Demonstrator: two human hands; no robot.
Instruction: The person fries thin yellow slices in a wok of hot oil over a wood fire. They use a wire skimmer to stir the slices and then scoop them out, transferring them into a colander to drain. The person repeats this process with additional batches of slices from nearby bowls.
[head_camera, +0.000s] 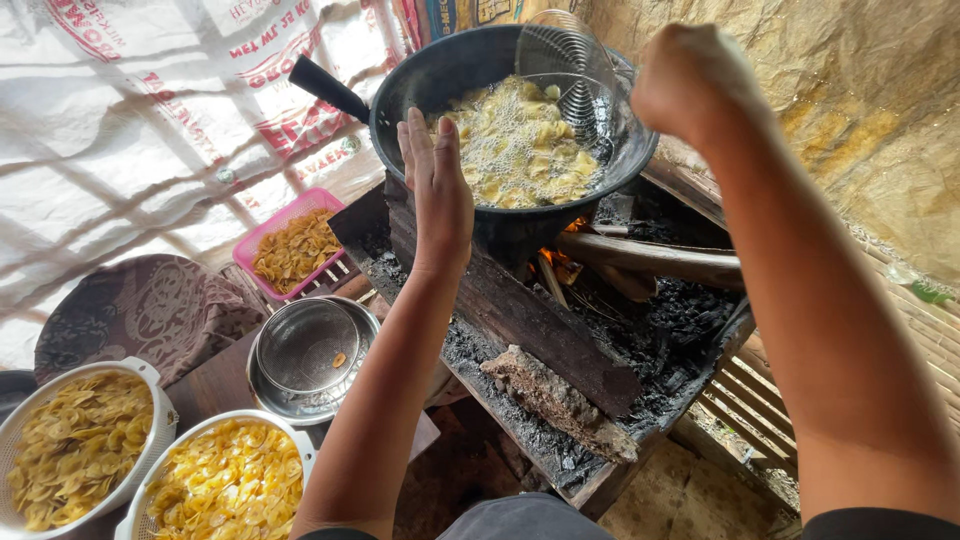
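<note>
A black wok (420, 75) sits on a wood fire, full of bubbling oil and pale yellow chips (520, 150). Its black handle (328, 88) sticks out to the left. My left hand (435, 185) hovers flat over the wok's near rim, fingers straight and together, holding nothing. My right hand (690, 80) is raised at the wok's right side and closed in a fist. A round wire skimmer (565, 60) stands tilted in the oil right beside that fist, its handle hidden behind the hand.
Flames (560, 262) and logs (650, 260) burn under the wok, inside a charred wooden frame (520, 310). At left are a pink basket of chips (290, 250), a steel bowl (310, 355), two white colanders (150, 372) (290, 432) of yellow slices, and a patterned cloth (140, 310).
</note>
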